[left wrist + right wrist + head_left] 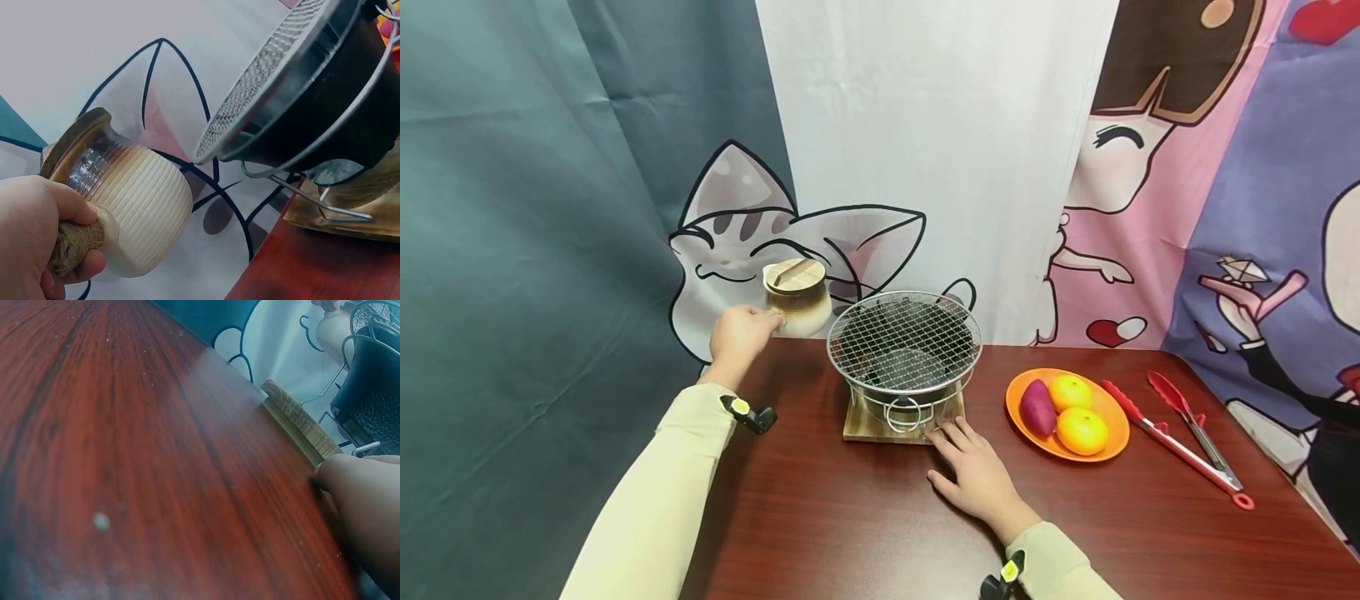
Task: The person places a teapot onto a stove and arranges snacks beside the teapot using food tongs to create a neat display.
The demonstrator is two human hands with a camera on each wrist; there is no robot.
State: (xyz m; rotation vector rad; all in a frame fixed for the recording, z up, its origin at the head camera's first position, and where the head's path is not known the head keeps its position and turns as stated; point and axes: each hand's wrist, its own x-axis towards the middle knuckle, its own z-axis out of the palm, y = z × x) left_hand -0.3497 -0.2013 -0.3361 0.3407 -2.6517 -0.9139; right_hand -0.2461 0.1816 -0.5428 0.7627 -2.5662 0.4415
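My left hand point(739, 335) grips the twine-wrapped handle point(75, 247) of a small ceramic pot point(807, 312), brown at the neck and cream and ribbed below. A wooden lid point(806, 276) covers its mouth. The pot is held up at the back of the table, left of a round charcoal grill point(331, 119) topped by a wire mesh point(906, 342). Beneath the grill lies a square wooden board point(865, 427). My right hand point(973, 475) is spread low at the board's front right corner, its fingertips at the edge and holding nothing.
Right of the grill, an orange plate point(1017, 392) carries a purple sweet potato point(1038, 407) and two oranges point(1082, 431). Red-tipped tongs point(1195, 467) lie farther right on the brown table point(850, 517). A printed cartoon curtain point(940, 150) hangs along the back edge.
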